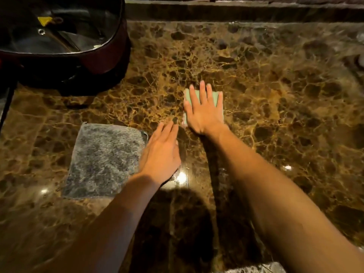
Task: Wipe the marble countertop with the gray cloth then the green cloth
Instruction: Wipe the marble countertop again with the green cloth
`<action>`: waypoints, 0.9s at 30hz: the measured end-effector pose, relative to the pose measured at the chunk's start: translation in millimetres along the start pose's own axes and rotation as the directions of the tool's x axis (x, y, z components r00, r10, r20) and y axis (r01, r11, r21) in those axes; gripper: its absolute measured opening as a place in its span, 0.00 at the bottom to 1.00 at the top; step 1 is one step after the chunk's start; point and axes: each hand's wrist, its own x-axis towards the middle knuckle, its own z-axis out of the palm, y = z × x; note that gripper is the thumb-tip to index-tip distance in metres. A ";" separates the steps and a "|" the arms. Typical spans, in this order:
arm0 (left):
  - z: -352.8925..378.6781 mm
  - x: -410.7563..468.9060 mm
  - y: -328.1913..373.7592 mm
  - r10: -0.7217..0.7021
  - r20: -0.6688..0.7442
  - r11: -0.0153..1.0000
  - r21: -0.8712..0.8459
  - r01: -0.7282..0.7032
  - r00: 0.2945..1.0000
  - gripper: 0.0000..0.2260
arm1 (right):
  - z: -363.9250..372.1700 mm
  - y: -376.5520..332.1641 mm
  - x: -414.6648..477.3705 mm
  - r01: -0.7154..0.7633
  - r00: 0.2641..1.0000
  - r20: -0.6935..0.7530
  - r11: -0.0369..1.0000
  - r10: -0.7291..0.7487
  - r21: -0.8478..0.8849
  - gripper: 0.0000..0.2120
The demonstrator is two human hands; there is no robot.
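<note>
The gray cloth (104,160) lies spread flat on the brown marble countertop (275,99), at the near left. My left hand (161,152) rests flat on the marble beside the gray cloth's right edge, fingers together, holding nothing. Further back, the small green cloth (214,97) is folded under my right hand (202,111). That hand presses down on it with its fingers spread, and covers most of it. Only the green cloth's far edge and right side show.
A dark red bag (82,54) with an open top stands at the back left, a black strap hanging down at the far left. A raised marble ledge (236,12) runs along the back. Ceiling lights glare off the marble between my arms.
</note>
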 end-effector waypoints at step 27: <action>30.3 18.9 19.7 -0.137 0.028 0.962 0.243 0.126 0.990 0.28 | 52.3 34.6 -298.8 0.043 0.999 -0.028 0.997 -0.045 -0.057 0.28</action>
